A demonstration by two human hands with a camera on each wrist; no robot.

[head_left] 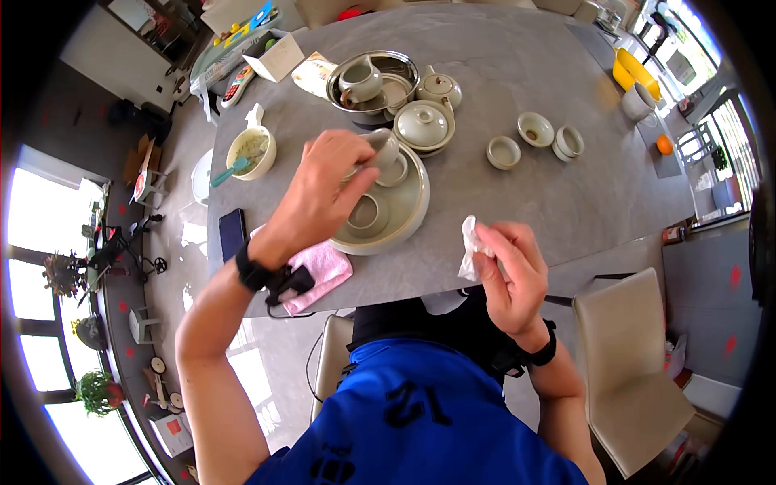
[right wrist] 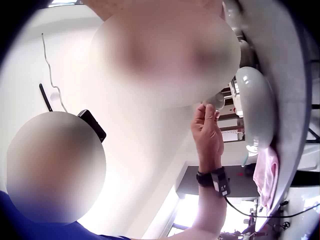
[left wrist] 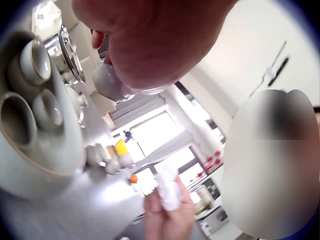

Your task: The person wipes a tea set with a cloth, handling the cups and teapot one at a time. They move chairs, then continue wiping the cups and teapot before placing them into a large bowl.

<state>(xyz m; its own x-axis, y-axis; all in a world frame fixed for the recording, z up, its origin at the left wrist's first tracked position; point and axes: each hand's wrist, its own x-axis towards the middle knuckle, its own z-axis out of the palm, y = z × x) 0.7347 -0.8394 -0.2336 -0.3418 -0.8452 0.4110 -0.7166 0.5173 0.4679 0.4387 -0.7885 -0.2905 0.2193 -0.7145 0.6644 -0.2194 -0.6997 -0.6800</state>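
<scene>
L hand (head_left: 327, 182) grips a small ceramic cup (head_left: 383, 145), fingers curled round it; cup is held up off the table, seen over the far part of the big ceramic basin (head_left: 419, 212) in head view. R hand (head_left: 516, 271) pinches a crumpled white tissue (head_left: 469, 249) btwn thumb & fingers, over the table (head_left: 477, 73) near edge, apart from cup. Basin holds upright cups (head_left: 366, 215), 3 visible in L wrist cam.

Just beyond basin: lidded ceramic bowl (head_left: 423, 125), teapot (head_left: 440, 87) & steel pot (head_left: 391, 60) w/ a ceramic pitcher (head_left: 360, 78) inside. To the R, 3 small ceramic vessels (head_left: 503, 152) grouped. L side: cream bowl (head_left: 265, 167) w/ teal spoon (head_left: 240, 164) & food, dark phone (head_left: 233, 234). Pink cloth (head_left: 325, 271) at table edge, beside basin, partly under L forearm. Exact cup-to-basin gap: can't tell.
</scene>
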